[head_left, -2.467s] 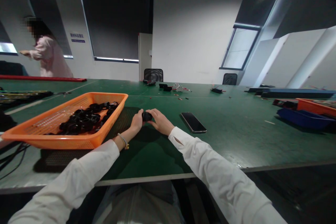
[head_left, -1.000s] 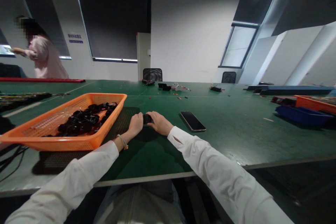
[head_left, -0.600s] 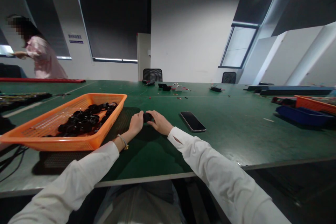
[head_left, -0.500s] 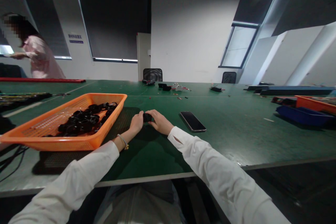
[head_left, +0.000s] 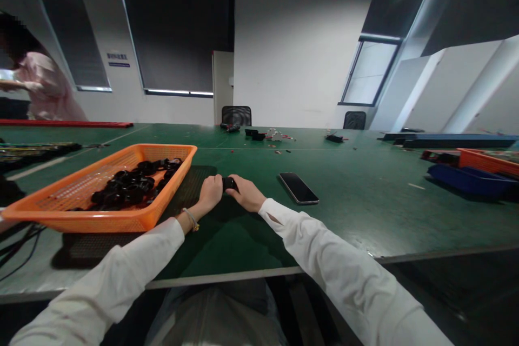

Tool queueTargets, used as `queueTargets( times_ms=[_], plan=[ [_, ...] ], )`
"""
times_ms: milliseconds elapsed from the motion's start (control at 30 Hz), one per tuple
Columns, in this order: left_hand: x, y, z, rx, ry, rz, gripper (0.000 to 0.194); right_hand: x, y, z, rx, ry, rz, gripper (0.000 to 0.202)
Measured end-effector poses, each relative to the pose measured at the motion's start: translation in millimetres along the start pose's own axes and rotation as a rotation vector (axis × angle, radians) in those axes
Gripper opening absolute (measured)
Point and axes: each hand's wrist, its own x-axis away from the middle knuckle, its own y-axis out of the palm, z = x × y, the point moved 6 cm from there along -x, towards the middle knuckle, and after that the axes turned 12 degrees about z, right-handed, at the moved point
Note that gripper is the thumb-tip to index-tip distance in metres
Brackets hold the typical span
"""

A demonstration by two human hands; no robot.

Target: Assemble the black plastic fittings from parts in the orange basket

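Observation:
Between my two hands is a small black rounded part (head_left: 228,183), held just above or on the green table; its exact kind is too small to make out. My left hand (head_left: 211,190) is closed on its left side, with a bracelet at the wrist. From the right, my right hand (head_left: 247,193) grips the same part with thumb and fingers, which cover much of it. Left of my hands stands an orange perforated basket (head_left: 101,221). Many shiny black rounded parts (head_left: 132,186) lie heaped in it.
A phone (head_left: 299,188) lies right of my hands on the green table (head_left: 365,200). Farther right are a blue bin (head_left: 470,179) and an orange basket (head_left: 486,160). Black parts and wires (head_left: 257,135) lie at the back. A person in pink (head_left: 48,86) stands at far left.
My fingers have shifted round the black part, and the left ones look more curled. The person in pink has moved left.

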Motion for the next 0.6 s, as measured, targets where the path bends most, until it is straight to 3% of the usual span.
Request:
queueTargets(
  times_ms=[100,233,333,467,600],
  plan=[
    [-0.6,-0.4,0.1,-0.028,0.032,0.005,0.031,0.7,3.2,2.6,-0.025,0.098,-0.004,0.025],
    [-2.8,-0.4,0.7,-0.004,0.041,0.015,0.032,0.3,2.5,3.5,-0.037,0.099,0.034,0.028],
    [-5.3,3.3,-1.0,0.104,-0.029,-0.02,0.038,-1.5,-1.5,1.8,-0.015,-0.007,0.06,0.031],
    [-6.8,7.6,-1.5,0.118,-0.056,-0.062,0.029,-3.5,-5.3,-4.2,0.057,-0.22,0.046,0.038],
    [-4.5,5.3,-0.5,0.085,-0.055,-0.06,0.025,-5.1,-4.8,-5.4,0.135,-0.29,0.042,0.037]
  ],
)
